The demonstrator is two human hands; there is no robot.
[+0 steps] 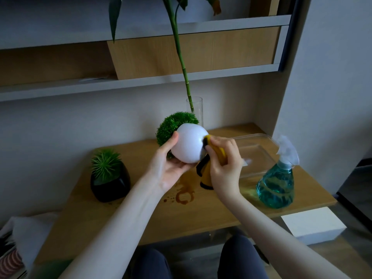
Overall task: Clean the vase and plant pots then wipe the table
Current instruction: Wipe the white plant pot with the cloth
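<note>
Left hand [168, 168] cups the white round pot [188, 144] from below, tipped sideways above the tabletop [201, 214], fingers curled round it. Right hand [223, 164] pinches a yellow cloth [207, 174] against the pot's right side. Black pot [109, 181] far left, brown spill [184, 195] under the hands, glass vase [198, 109] behind, spray bottle [276, 184] right.

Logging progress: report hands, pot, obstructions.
Left hand holds white pot tilted, off table. Right hand presses yellow cloth to it. Brown spill below; nothing blocking.
</note>
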